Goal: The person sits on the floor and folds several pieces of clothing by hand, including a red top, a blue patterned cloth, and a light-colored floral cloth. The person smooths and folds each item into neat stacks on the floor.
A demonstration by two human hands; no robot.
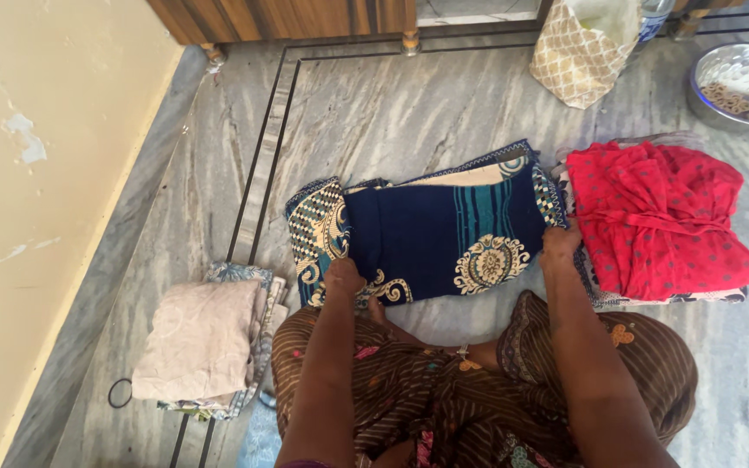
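By the wall, steel bowl [743, 82] holds small rings [728, 97].

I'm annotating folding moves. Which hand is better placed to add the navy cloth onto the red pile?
Probably the right hand: it grips the navy cloth at the edge beside the red pile. The left hand holds the far edge.

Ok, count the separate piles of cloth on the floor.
3. A pale folded stack at the left, the navy patterned cloth under both hands, and a red dotted pile at the right. Layers beneath may be hidden.
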